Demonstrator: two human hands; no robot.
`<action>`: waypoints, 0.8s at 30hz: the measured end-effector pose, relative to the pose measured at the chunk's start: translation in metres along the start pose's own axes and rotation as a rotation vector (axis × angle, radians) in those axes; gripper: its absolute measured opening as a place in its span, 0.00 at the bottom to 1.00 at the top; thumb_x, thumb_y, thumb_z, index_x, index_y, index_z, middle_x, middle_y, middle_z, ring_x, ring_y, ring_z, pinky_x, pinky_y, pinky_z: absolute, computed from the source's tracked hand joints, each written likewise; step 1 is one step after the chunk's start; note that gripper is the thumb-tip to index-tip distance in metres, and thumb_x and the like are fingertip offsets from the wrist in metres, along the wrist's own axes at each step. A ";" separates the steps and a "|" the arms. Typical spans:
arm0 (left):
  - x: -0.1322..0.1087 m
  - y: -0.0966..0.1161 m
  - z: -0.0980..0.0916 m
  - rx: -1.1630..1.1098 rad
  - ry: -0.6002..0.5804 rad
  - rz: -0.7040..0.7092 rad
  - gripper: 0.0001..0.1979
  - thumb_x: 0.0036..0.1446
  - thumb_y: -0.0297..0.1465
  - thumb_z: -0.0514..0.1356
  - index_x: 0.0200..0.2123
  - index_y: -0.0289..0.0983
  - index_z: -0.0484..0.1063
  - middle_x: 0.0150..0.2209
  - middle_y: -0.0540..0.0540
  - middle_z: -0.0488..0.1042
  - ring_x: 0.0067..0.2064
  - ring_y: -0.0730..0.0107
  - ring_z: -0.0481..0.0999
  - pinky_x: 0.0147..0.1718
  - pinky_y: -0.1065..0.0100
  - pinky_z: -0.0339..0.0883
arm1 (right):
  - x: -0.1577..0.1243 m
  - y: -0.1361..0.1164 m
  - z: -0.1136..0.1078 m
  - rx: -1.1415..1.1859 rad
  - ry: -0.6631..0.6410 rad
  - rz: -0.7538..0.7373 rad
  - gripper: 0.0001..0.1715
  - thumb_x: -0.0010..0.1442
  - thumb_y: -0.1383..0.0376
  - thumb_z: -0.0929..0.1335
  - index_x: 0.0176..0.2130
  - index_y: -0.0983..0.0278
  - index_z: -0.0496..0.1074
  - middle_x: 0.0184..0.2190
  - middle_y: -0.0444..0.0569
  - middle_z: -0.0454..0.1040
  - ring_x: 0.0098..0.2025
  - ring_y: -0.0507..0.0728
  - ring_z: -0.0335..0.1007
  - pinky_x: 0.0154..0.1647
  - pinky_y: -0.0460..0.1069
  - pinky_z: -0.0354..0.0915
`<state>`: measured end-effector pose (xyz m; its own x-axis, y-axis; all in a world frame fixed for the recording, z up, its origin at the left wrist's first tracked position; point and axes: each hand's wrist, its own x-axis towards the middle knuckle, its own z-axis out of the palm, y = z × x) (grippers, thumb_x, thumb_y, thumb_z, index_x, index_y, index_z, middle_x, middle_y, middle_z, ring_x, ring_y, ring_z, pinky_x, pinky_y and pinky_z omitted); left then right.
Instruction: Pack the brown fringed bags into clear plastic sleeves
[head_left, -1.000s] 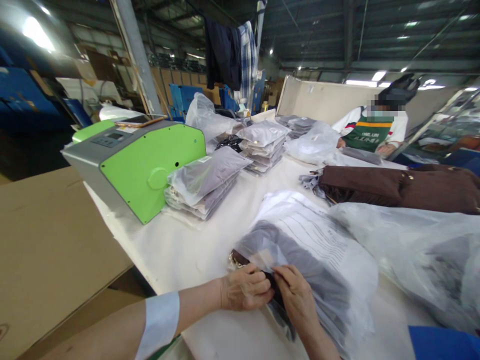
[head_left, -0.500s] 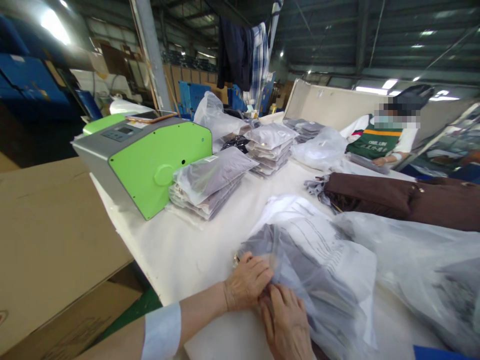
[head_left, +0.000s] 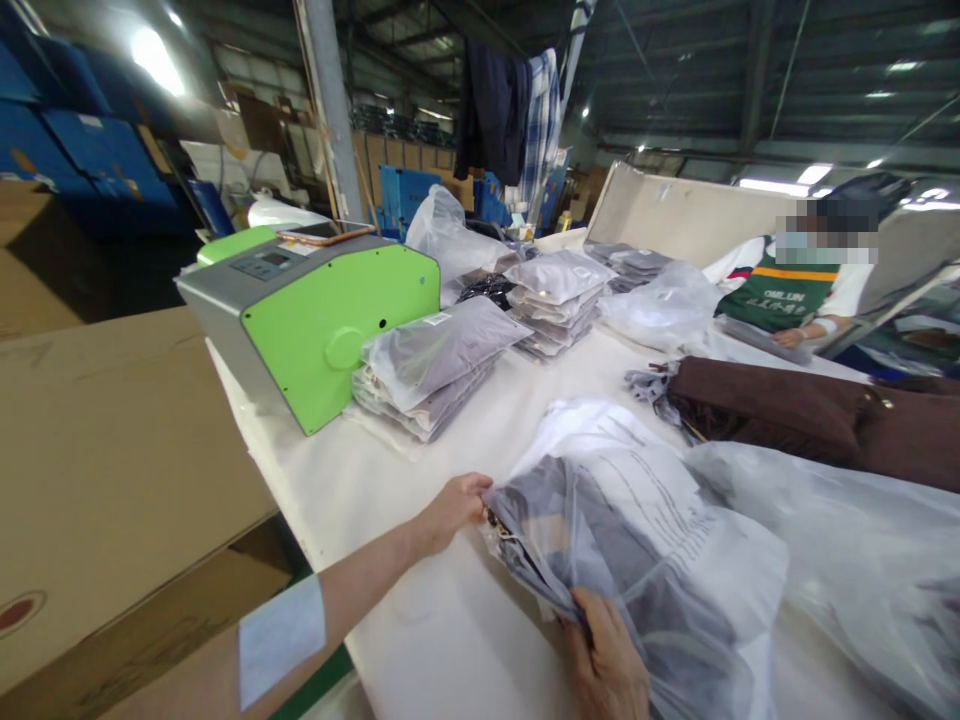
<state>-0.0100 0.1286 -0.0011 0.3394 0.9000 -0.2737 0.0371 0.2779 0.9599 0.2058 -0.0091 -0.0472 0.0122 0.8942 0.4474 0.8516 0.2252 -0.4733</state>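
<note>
A clear plastic bag [head_left: 600,545] with a folded dark garment inside lies at the near middle of the table, over white printed bags [head_left: 667,490]. My left hand [head_left: 456,512] pinches the far left corner of the clear bag. On its near edge, my right hand [head_left: 609,655] is closed with the thumb on top. Between the two hands the bag's edge is lifted a little, and a bit of the garment's trim shows at the opening. The fingertips of both hands are partly hidden by the plastic.
A green and grey machine [head_left: 345,330] stands at the table's left edge, beside stacked bagged garments [head_left: 442,355]. A second stack [head_left: 559,290] sits behind. Brown garments [head_left: 780,410] and a large plastic bag [head_left: 847,540] lie to the right. A co-worker [head_left: 787,290] is across the table.
My hands have moved apart: the left out to the bag's far left corner, the right slightly nearer along its edge. The bag's edge has spread between them. The view has shifted slightly left.
</note>
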 end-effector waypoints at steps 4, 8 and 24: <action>-0.003 0.008 0.018 -0.121 -0.043 -0.119 0.14 0.36 0.24 0.51 0.30 0.30 0.71 0.26 0.45 0.72 0.27 0.70 0.72 0.29 0.68 0.69 | 0.006 0.003 -0.012 0.212 -0.046 0.342 0.16 0.55 0.53 0.65 0.38 0.61 0.71 0.31 0.46 0.76 0.31 0.55 0.72 0.31 0.46 0.68; -0.011 0.001 0.039 -0.113 0.060 -0.146 0.15 0.36 0.23 0.54 0.32 0.32 0.70 0.22 0.49 0.69 0.21 0.73 0.67 0.20 0.72 0.63 | 0.015 -0.005 -0.024 0.403 -0.071 0.590 0.23 0.49 0.48 0.67 0.36 0.63 0.72 0.29 0.46 0.76 0.31 0.56 0.71 0.29 0.46 0.67; -0.022 0.005 0.078 -0.081 0.551 -0.005 0.09 0.47 0.21 0.47 0.28 0.36 0.64 0.19 0.53 0.66 0.19 0.75 0.65 0.18 0.75 0.58 | 0.025 -0.020 -0.042 0.481 -0.053 0.741 0.27 0.47 0.46 0.67 0.38 0.63 0.70 0.31 0.44 0.72 0.34 0.54 0.67 0.34 0.45 0.63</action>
<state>0.0564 0.0842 0.0146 -0.2032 0.9349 -0.2909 -0.0423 0.2884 0.9566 0.2115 -0.0079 0.0053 0.4390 0.8888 -0.1312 0.3211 -0.2916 -0.9010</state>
